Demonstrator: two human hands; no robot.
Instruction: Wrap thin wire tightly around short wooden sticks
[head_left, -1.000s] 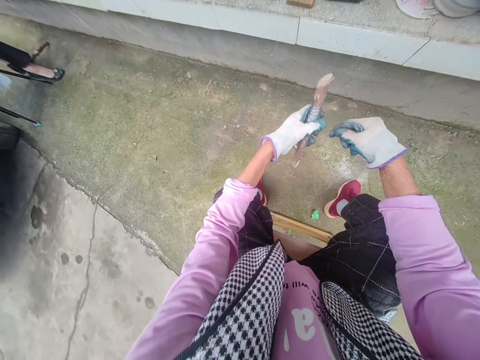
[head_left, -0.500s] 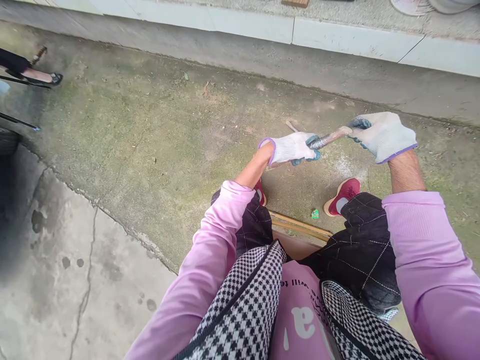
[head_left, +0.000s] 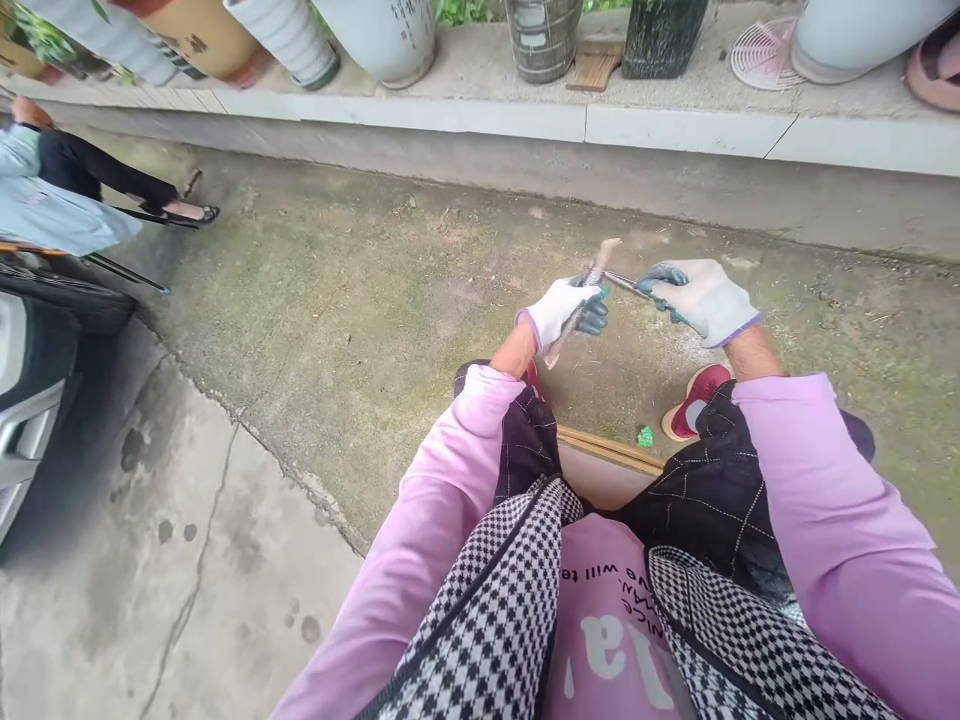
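My left hand (head_left: 566,308), in a white glove with a blue-grey palm, grips a pale wooden stick (head_left: 606,254) that slants up past the thumb, its lower end showing below the hand. My right hand (head_left: 697,297), gloved the same way, is closed around a thin dark rod-like tool (head_left: 624,284). The tool's far end meets or crosses the stick just beyond my left fingers; I cannot tell whether they touch. Part of the tool is hidden inside the right glove.
A low ledge (head_left: 480,120) with flower pots (head_left: 382,40) runs along the far side. A person (head_left: 97,170) is at the left, near a vehicle (head_left: 37,380). A small green scrap (head_left: 645,436) lies by my red shoe (head_left: 694,400).
The stick has turned from nearly level to steeply slanted in my left hand. My right hand has moved left and down, off the stick's end, and the thin tool now shows. The view has tilted up.
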